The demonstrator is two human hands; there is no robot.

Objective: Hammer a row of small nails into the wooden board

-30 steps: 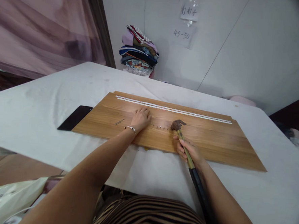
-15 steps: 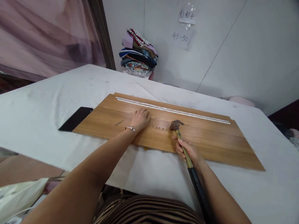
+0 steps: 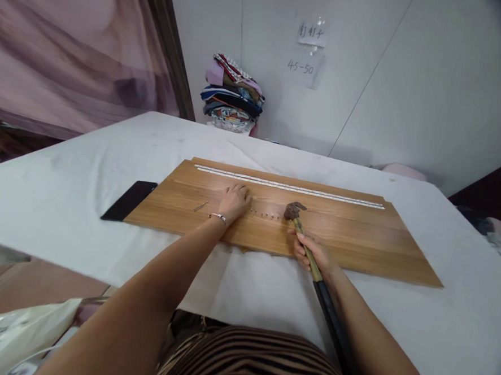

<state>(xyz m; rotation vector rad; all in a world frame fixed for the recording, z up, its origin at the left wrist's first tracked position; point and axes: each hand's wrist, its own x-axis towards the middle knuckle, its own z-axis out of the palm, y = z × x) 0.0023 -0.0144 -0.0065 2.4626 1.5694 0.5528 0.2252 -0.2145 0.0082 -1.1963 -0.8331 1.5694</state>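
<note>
A brown wooden board [image 3: 357, 239] lies across the table, with two white strips [image 3: 288, 187] running along its far side. My left hand [image 3: 235, 202] rests palm down on the board, its fingers laid out flat. In my right hand [image 3: 312, 250] is a claw hammer [image 3: 314, 268], gripped partway up its handle; the rusty head is low over the board, and I cannot tell whether it touches. Between my left hand and the hammer head runs a row of several small nails [image 3: 267, 214]. To the left of my left hand lie some loose nails [image 3: 200, 206].
A black flat object [image 3: 128, 202] sticks out at the board's left end. White cloth covers the table [image 3: 85, 183]. Folded clothes [image 3: 233, 96] are stacked by the wall behind. Two paper notes [image 3: 301, 67] hang on the wall, and a pink curtain [image 3: 72, 46] is at left.
The view has tilted very slightly. Both hands, the hammer and the board hold nearly the same places.
</note>
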